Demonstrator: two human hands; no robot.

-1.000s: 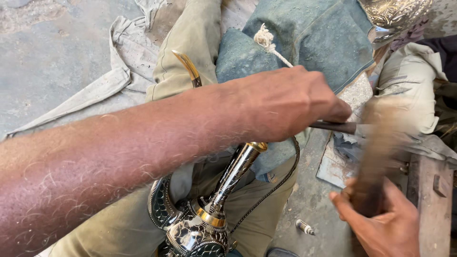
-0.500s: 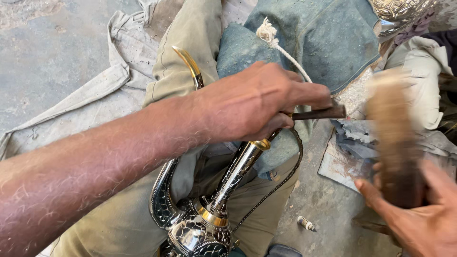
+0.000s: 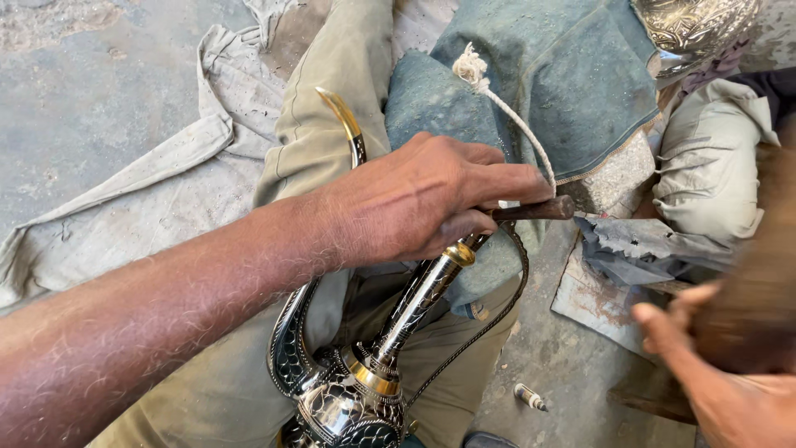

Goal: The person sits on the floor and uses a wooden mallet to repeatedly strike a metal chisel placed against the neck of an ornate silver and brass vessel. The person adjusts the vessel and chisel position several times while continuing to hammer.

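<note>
Looking at the head view, the only one: left hand (image 3: 423,203) is clenched around a dark metal punch (image 3: 535,209), tip pressed against the top of the long neck of an engraved silver-and-brass ewer (image 3: 365,373). The ewer lies across the person's lap on khaki trousers (image 3: 332,108), curved spout pointing up, thin handle looping on the right. Right hand (image 3: 730,390) sits low at the frame's right edge, fingers wrapped on a blurred brown mallet (image 3: 759,307), well apart from the punch. A blue-grey cushion (image 3: 547,75) with a white rope (image 3: 506,108) lies behind the neck.

Progress, as a judgement: body and neck already carry dense engraved pattern and look mostly finished. Work seems to be on the neck's top end. How much is left there can't be told, the hand hides it.
</note>
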